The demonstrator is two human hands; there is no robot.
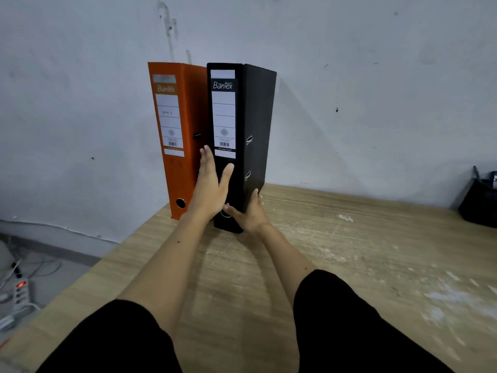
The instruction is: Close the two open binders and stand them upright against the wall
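Observation:
Two closed binders stand upright on the wooden table [336,265] against the grey wall, spines facing me. The orange binder [174,135] is at the left, by the table's corner. Beside it on the right stands the black binder [242,117], touching it or nearly so. My left hand [212,184] lies flat on the black binder's left side and spine, fingers stretched upward between the two binders. My right hand [248,214] grips the black binder's lower right corner, thumb across the spine near the finger hole.
A dark container [480,203] sits at the table's far right against the wall. The table's left edge runs diagonally just left of the orange binder. Below it on the floor lie a power strip [20,294] and cables.

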